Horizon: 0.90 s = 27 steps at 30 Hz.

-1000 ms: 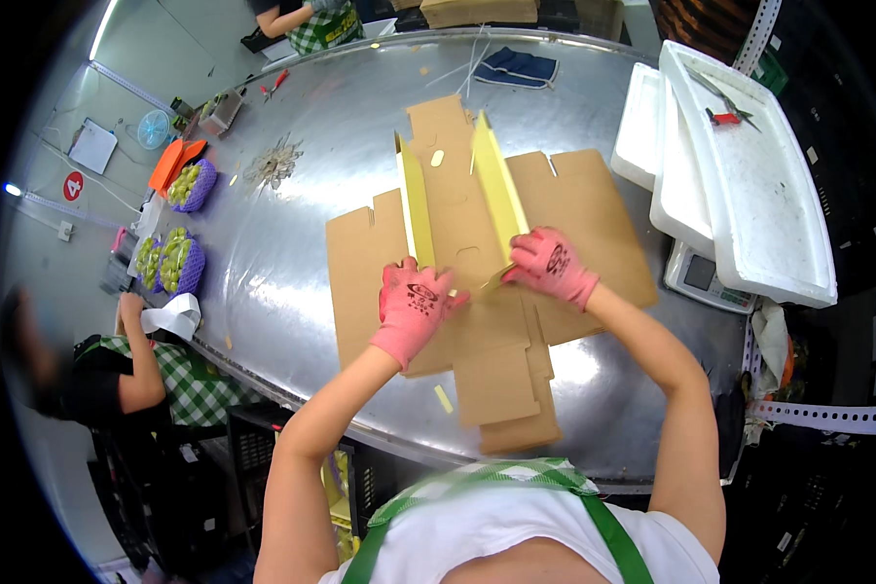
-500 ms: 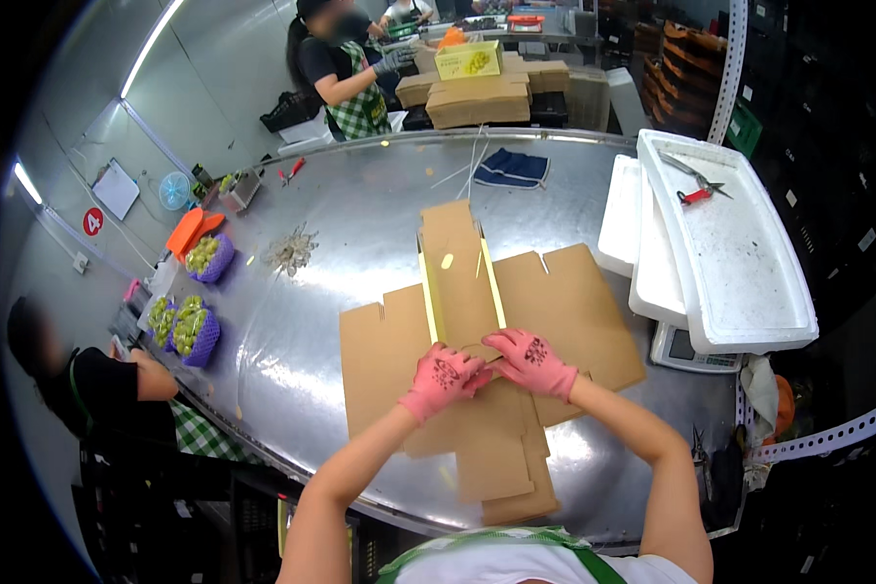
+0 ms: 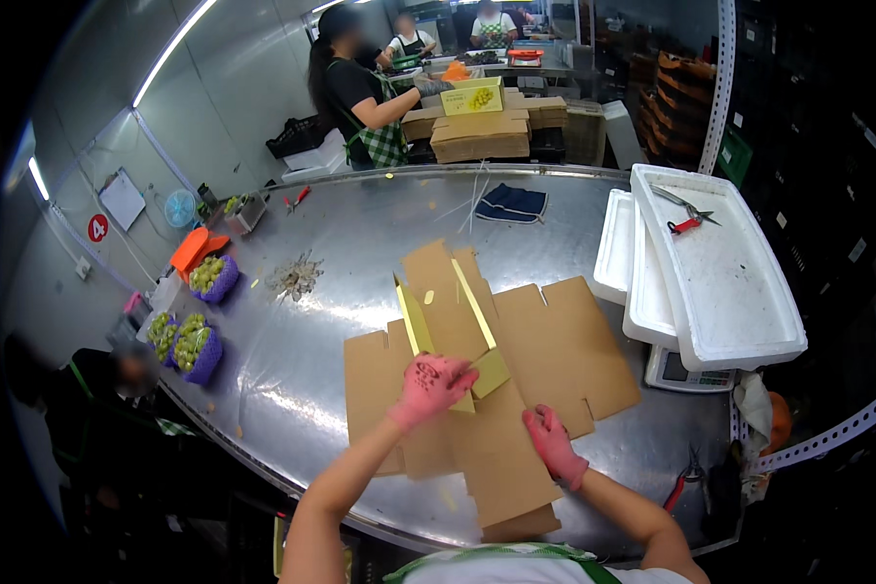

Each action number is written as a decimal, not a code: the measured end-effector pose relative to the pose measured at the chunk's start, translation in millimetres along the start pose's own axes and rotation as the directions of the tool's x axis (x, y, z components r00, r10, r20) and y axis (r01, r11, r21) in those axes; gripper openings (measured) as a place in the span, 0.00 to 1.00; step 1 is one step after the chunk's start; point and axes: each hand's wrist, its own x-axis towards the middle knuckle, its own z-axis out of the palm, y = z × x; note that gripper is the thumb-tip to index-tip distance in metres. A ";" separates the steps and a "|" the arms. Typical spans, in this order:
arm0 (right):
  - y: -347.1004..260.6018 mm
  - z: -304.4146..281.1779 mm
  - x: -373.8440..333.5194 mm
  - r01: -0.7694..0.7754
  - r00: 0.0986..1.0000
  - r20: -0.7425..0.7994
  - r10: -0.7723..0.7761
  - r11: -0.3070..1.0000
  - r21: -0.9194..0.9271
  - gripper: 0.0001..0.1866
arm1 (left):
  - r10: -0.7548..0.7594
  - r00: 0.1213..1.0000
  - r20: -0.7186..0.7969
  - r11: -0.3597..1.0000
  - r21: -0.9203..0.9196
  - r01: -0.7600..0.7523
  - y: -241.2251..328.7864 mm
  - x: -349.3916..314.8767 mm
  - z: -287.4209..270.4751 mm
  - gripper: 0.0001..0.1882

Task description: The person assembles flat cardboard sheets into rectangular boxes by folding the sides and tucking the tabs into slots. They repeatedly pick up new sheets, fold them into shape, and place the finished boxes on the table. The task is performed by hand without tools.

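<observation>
A flat brown cardboard box blank (image 3: 545,341) lies on the steel table (image 3: 360,234), with two yellow-lined side flaps (image 3: 414,316) standing up along its middle. My left hand (image 3: 433,382), in a pink glove, presses down on a yellow-faced flap near the blank's centre. Wearing the same kind of glove, my right hand (image 3: 553,443) rests flat on the near cardboard panel (image 3: 501,467), fingers spread. Neither hand grips anything.
White foam trays (image 3: 720,282) with red-handled scissors (image 3: 686,219) stand at the right, above a scale (image 3: 686,370). Purple baskets of green grapes (image 3: 200,346) sit left. A folded blue cloth (image 3: 511,202) lies far back. Other people work at the left edge and beyond the table.
My head has lifted, showing more of the room. My left hand stayed on the middle flap, folding it down, while my right hand slid back toward me onto the near panel.
</observation>
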 end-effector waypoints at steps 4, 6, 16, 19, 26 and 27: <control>-21.9 7.6 -2.7 -0.090 0.956 0.289 -0.050 0.888 0.451 0.24 | 0.034 0.997 0.062 0.999 0.001 -0.034 -5.5 6.1 -0.8 0.11; -26.0 4.2 -2.1 -0.162 0.944 0.330 0.028 0.908 0.387 0.22 | 0.087 0.996 0.025 0.996 -0.028 -0.087 -5.7 -1.4 3.3 0.10; -38.9 20.8 -2.9 0.084 0.976 0.161 -0.144 0.939 0.333 0.34 | 0.084 0.996 -0.040 0.996 -0.008 -0.084 -1.4 -30.3 10.7 0.08; -58.7 0.2 2.7 -0.144 0.829 0.550 -0.102 0.911 0.386 0.37 | -0.037 0.999 -0.038 0.990 -0.139 0.032 -10.3 -33.4 8.3 0.10; -13.2 -3.0 48.2 0.640 0.760 0.461 -0.459 0.650 -0.409 0.31 | -0.048 0.999 -0.009 0.964 -0.262 0.044 -22.3 -21.8 2.7 0.13; -28.4 -2.7 51.4 0.671 0.742 0.502 -0.445 0.465 -0.578 0.31 | -0.043 0.999 -0.023 0.969 -0.245 0.036 -24.2 -23.0 3.4 0.13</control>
